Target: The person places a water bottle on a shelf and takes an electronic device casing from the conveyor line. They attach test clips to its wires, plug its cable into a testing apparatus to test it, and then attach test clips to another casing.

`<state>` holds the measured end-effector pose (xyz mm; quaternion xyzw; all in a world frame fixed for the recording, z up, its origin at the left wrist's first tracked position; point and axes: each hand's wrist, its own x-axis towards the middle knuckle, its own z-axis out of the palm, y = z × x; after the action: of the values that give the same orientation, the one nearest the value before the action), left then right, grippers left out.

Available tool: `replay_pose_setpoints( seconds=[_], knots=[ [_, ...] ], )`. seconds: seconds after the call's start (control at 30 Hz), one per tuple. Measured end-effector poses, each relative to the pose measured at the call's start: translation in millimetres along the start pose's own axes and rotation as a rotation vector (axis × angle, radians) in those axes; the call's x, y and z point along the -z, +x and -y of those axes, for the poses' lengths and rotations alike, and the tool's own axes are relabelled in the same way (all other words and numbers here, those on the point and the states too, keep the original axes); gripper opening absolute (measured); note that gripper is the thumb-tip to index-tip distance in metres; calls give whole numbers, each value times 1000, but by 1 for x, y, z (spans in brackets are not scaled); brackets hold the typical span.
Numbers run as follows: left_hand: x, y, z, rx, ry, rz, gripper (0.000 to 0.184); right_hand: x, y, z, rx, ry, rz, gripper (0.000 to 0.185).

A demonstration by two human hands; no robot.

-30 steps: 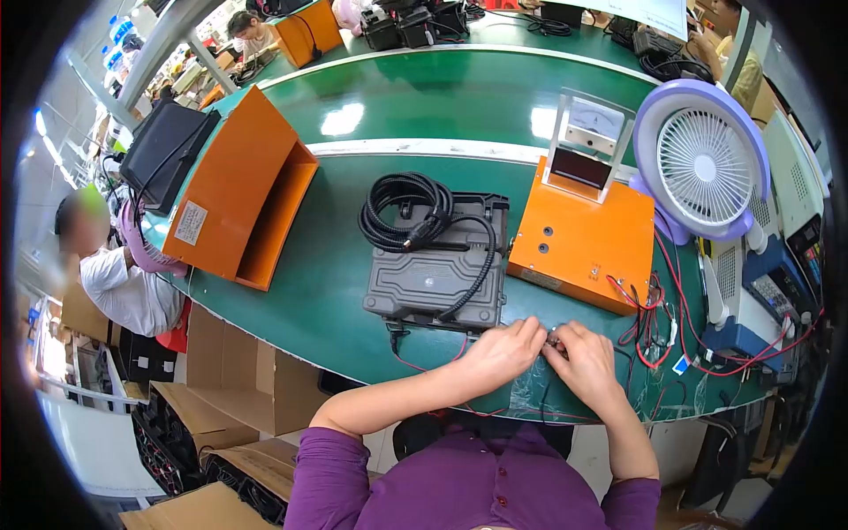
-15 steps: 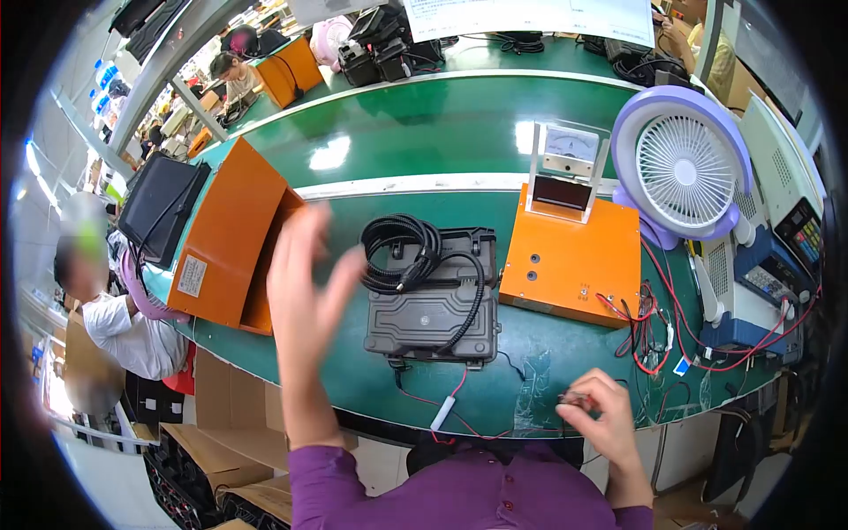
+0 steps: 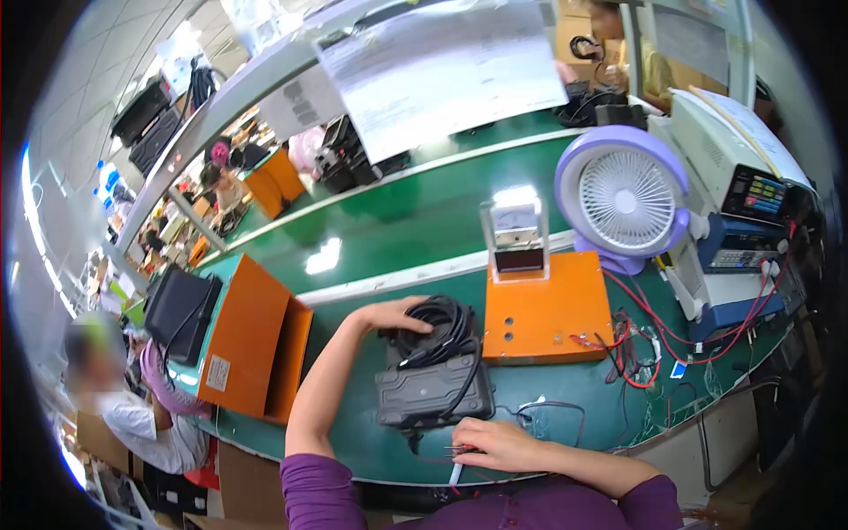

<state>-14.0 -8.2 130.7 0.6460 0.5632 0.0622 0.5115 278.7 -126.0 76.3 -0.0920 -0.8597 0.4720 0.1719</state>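
Observation:
A coiled black cable (image 3: pixel 455 329) lies on top of a black plastic case (image 3: pixel 433 393) in the middle of the bench. My left hand (image 3: pixel 393 315) has hold of the coil's upper left side, the fingers partly hidden among the loops. Close to the bench's front edge, below the case, my right hand (image 3: pixel 496 444) pinches the ends of thin red wire leads (image 3: pixel 459 451); their tips are too small to make out clearly. Just under those fingers a white sleeve (image 3: pixel 456 474) on a wire points down toward the edge.
An orange box with a meter (image 3: pixel 548 309) stands right of the case, beside tangled red and black leads (image 3: pixel 632 349). Behind are a purple fan (image 3: pixel 625 199) and stacked instruments (image 3: pixel 742 243). An open orange housing (image 3: pixel 247 340) is at left; a person (image 3: pixel 146 424) sits beyond.
My left hand has come down from the air onto the cable coil. My right hand has moved left to below the case, still pinching. The view has tilted and shifted.

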Motion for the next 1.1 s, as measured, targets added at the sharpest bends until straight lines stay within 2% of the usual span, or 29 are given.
replay_pose_setpoints(
  seconds=[0.03, 0.1, 0.17, 0.2, 0.23, 0.3, 0.37, 0.4, 0.47, 0.5, 0.53, 0.57, 0.6, 0.67, 0.77, 0.83, 0.9, 0.93, 1.0, 1.07, 1.1],
  knots=[
    [4, 10, 24, -13, 47, -34, 74, -4, 2, -15, 22, -36, -22, 20],
    [-4, 5, 24, -15, -79, -45, 69, -12, 1, -24, 55, -74, -91, 22],
    [-14, -17, 8, 5, -26, 1, 64, -21, -6, -25, 18, -57, -86, 23],
    [-12, -21, 22, -10, -10, 27, 66, -19, -10, -21, 0, -13, -43, 25],
    [-15, -37, 9, -47, -23, 7, 71, -22, -13, -24, 32, 35, -52, 25],
    [-17, -63, 9, 2, -139, -33, 77, -20, -16, -24, 16, 40, -37, 25],
    [-28, -91, -26, -45, -161, -124, 78, -11, -21, -27, -16, 54, 43, 27],
    [-19, -99, -29, 9, -87, -65, 78, -5, -25, -30, -27, 51, 85, 27],
    [1, -116, -69, -182, 306, -140, 79, 22, -35, -18, -35, 145, 83, 26],
    [14, -118, -86, -211, 440, -203, 84, 35, -39, -12, -89, 182, 117, 26],
    [23, -121, -118, -35, 745, -276, 88, 43, -43, -11, -143, 221, 145, 26],
    [31, -116, -128, -90, 908, -386, 89, 39, -47, -20, -75, 156, 68, 26],
    [37, -105, -145, -49, 1048, -432, 87, 37, -49, -27, -79, 154, 59, 26],
    [58, -64, -141, -47, 1286, -618, 85, 36, -53, -37, -93, 110, -66, 27],
    [83, 15, -99, -71, 1548, -1014, 83, 43, -55, -32, -103, 127, -96, 28],
    [87, 63, -53, -74, 1485, -1093, 87, 44, -57, -31, -110, 127, -138, 26],
    [78, 97, -17, -36, 1271, -1031, 86, 45, -59, -33, -140, 107, -137, 25],
    [66, 101, -18, -6, 1224, -970, 79, 43, -60, -36, -119, 100, -141, 25],
    [53, 102, -18, -72, 1262, -1020, 70, 42, -60, -30, -25, 141, -234, 21],
    [37, 86, -37, -213, 1094, -1072, 57, 39, -59, -27, -57, 191, -243, 23],
    [28, 76, -55, -348, 1077, -1150, 41, 37, -59, -27, -9, 166, -254, 22]
  ],
)
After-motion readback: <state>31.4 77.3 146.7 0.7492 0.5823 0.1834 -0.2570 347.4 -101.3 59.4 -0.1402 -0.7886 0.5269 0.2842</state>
